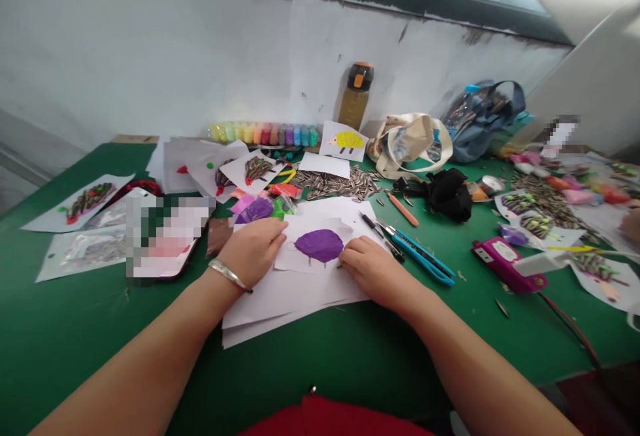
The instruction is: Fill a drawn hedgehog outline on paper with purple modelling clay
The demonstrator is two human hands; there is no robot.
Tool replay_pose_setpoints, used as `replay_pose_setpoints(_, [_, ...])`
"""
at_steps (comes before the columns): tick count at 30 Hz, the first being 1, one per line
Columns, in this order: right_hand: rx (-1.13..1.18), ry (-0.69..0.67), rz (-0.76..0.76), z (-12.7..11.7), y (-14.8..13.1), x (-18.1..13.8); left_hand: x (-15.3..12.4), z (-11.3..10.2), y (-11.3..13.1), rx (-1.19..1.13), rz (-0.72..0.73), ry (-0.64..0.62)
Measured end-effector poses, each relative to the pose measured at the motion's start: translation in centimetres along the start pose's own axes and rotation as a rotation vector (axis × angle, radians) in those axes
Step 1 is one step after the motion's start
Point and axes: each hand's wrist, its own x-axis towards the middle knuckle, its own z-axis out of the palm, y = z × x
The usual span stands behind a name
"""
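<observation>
A flat purple oval of clay-like material (320, 245) lay on a small white paper card (289, 260), seemingly soft, light, best held by the card's bare edges. Your right hand (369, 268) curled at the oval's three o'clock, your left hand (257, 247) bunched at nine; fingertips were partly hidden, any pinch unclear.

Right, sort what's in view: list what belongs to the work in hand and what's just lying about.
Part of the work, it seems:
purple shape, between left hand and right hand
small white sheet under it
larger papers beneath

Apparently just lying about:
drink bottle
cream bag
blue bag
magenta box with a cord
</observation>
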Motion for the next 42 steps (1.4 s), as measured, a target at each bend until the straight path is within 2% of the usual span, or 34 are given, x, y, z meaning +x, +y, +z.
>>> replay_pose_setpoints(4, [0.015,-0.002,-0.007,0.0,-0.1,0.0,0.3,-1.0,-0.4,-0.096,-0.234,0.118])
replay_pose_setpoints(6, [0.022,0.0,-0.013,0.0,-0.1,0.0,0.2,-1.5,-0.2,-0.141,-0.292,0.203])
replay_pose_setpoints(8, [0.024,0.0,-0.012,0.0,-0.1,0.1,0.0,-1.7,0.2,-0.165,-0.256,0.292])
replay_pose_setpoints(11, [0.026,-0.009,-0.01,-0.1,0.0,0.1,-0.3,-1.2,1.0,-0.193,-0.064,0.331])
replay_pose_setpoints(13, [0.03,-0.004,-0.003,-0.2,0.0,0.1,-0.4,-0.2,1.5,-0.193,0.109,0.197])
replay_pose_setpoints(15, [0.045,0.009,0.009,-0.1,0.0,0.1,-0.3,1.1,1.9,-0.136,0.24,-0.01])
replay_pose_setpoints(17, [0.071,0.03,0.024,0.1,0.1,0.1,-0.3,2.2,2.2,-0.071,0.254,-0.157])
replay_pose_setpoints(20, [0.125,0.062,0.032,0.4,0.4,0.1,-0.4,3.1,2.6,0.0,0.206,-0.273])
replay_pose_setpoints(26, [0.165,0.056,0.067,-0.2,1.3,0.4,-0.6,3.2,2.9,0.078,0.183,-0.349])
replay_pose_setpoints(35, [0.082,-0.063,0.014,-0.9,1.4,1.9,-0.6,3.4,2.9,0.086,0.176,-0.377])
replay_pose_setpoints(42, [0.141,-0.045,0.008,-1.0,1.9,1.7,-0.7,3.6,2.9,0.076,0.167,-0.358])
